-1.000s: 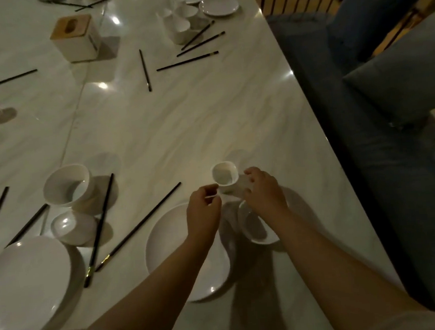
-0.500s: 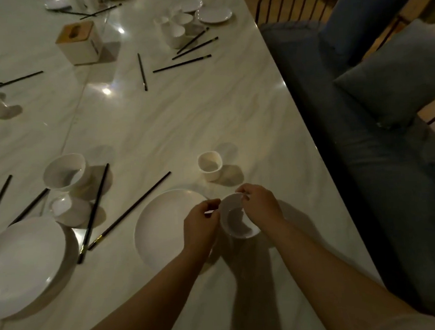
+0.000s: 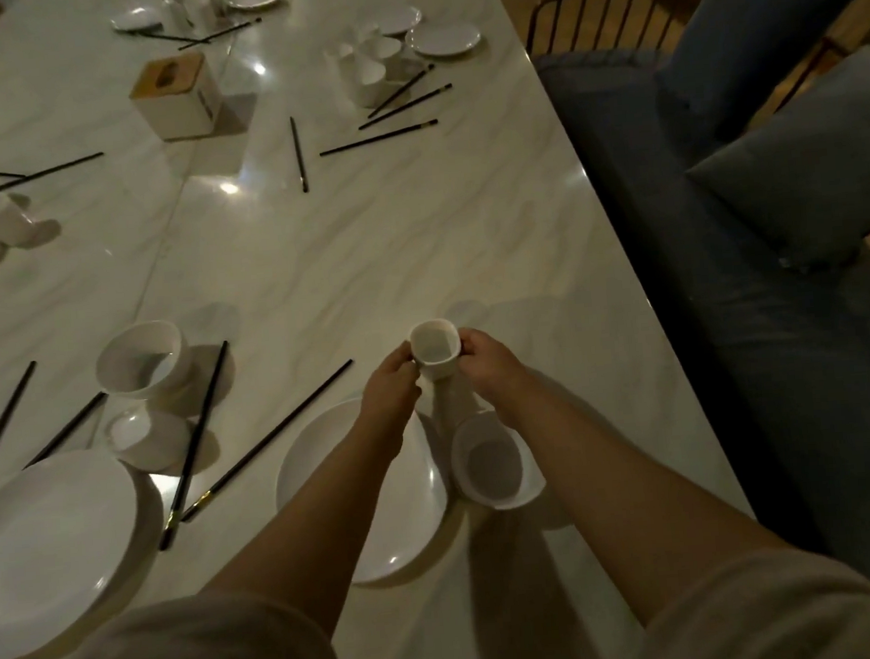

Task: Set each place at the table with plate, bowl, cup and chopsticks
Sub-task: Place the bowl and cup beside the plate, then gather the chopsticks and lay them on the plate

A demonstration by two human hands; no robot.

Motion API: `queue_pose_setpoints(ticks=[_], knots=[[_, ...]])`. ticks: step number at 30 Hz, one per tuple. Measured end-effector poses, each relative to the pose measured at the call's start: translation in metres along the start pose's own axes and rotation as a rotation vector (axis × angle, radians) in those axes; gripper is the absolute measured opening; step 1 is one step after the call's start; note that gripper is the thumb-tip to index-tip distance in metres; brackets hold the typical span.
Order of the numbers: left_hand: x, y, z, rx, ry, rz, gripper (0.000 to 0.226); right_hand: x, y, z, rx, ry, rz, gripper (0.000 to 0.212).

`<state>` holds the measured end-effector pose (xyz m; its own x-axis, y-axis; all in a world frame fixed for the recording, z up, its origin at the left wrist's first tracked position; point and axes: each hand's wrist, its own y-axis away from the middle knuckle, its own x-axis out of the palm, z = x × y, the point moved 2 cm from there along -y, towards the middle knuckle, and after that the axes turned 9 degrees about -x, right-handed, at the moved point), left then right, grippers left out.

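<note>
Landmark: plate point(image 3: 331, 491) at the near edge of the table point(image 3: 416, 238). Bowl point(image 3: 494, 464): touching the plate's right rim. Cup point(image 3: 435, 349): beyond the plate, between left hand point(image 3: 388, 389) and right hand point(image 3: 487, 367). Chopsticks point(image 3: 268, 438): left of the plate, crossing. Tissue box point(image 3: 174, 95): far beyond, leftward.

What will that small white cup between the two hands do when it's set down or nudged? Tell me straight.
The cup looks like glazed ceramic, so probably rigid, brittle and somewhat slippery. The left hand and right hand pinch it from either side. It seems small and light. It looks taller than wide, so a nudge on the glossy table might slide or tip it.
</note>
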<state>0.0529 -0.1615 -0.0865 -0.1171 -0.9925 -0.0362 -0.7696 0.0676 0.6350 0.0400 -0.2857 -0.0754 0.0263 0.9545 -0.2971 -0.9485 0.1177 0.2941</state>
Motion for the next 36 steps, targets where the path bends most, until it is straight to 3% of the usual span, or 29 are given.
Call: queue_pose_setpoints(ticks=[4,13,19,23,27,30,36], knots=[[0.004,-0.001,0.005,0.011,-0.015,0.057,0.044,-0.01,0.003,-0.004,0.008,-0.027,-0.051,0.048],[0.017,0.005,0.018,0.006,-0.075,0.084,0.046,-0.027,0.029,-0.015,0.015,0.073,-0.097,0.03],[-0.015,0.024,0.034,0.186,-0.295,-0.219,0.036,-0.007,0.058,-0.014,-0.168,0.238,-0.297,0.037],[-0.055,0.042,0.06,0.28,-0.404,-0.46,0.028,0.03,0.077,-0.016,-0.288,0.225,-0.206,0.038],[-0.095,0.059,0.089,0.128,-0.515,-0.696,0.032,0.068,0.085,-0.017,-0.308,0.301,0.005,0.037],[-0.111,0.064,0.105,0.051,-0.453,-0.655,0.034,0.092,0.088,-0.019,-0.283,0.337,0.105,0.037],[-0.138,0.059,0.115,0.111,-0.459,-0.557,0.024,0.125,0.092,-0.022,-0.217,0.341,0.129,0.036]])
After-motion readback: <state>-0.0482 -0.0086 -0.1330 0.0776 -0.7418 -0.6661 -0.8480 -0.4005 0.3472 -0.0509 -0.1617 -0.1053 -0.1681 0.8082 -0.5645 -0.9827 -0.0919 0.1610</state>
